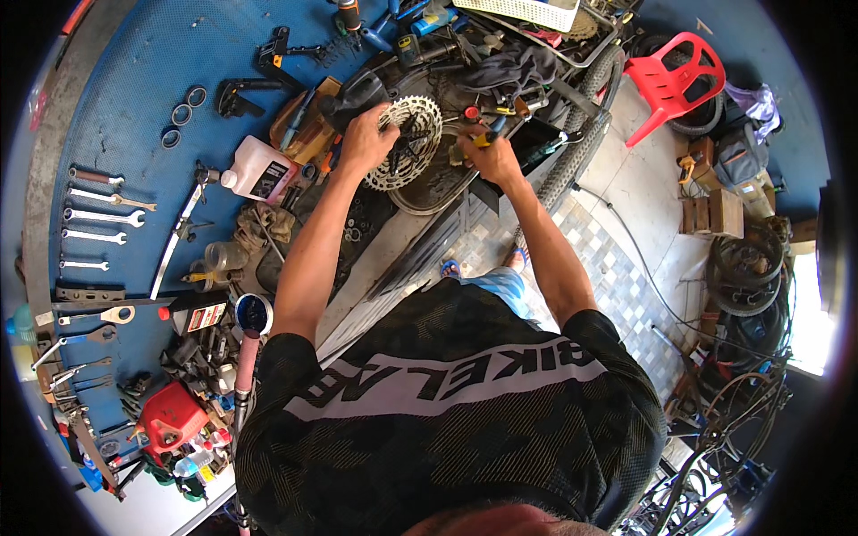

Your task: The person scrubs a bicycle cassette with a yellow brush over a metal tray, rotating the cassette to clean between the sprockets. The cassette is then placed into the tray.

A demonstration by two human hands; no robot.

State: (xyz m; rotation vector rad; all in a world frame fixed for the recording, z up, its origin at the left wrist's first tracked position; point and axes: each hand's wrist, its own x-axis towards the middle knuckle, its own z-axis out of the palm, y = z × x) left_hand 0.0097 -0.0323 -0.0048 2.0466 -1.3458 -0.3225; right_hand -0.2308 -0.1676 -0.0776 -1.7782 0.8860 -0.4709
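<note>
My left hand (pixel 368 143) grips the left edge of a large bicycle cassette (pixel 414 114), a stack of toothed silver rings around a dark centre. The cassette is held up and tilted over a round metal pan (pixel 427 198) with a brownish inside. To the right of the cassette, my right hand (pixel 493 164) is closed around a small tool with a yellow and dark handle (pixel 485 139). Its pale end points toward the cassette and stays apart from it. The tool's exact kind is partly hidden by my fingers.
A bottle of pink liquid (pixel 261 170) stands left of my left forearm. Wrenches (pixel 105 216) lie on the blue mat (pixel 134 134). A bicycle tyre (pixel 585 112) runs along the right of the bench. Farther right are a red plastic chair (pixel 677 85) and wooden crates (pixel 712 214).
</note>
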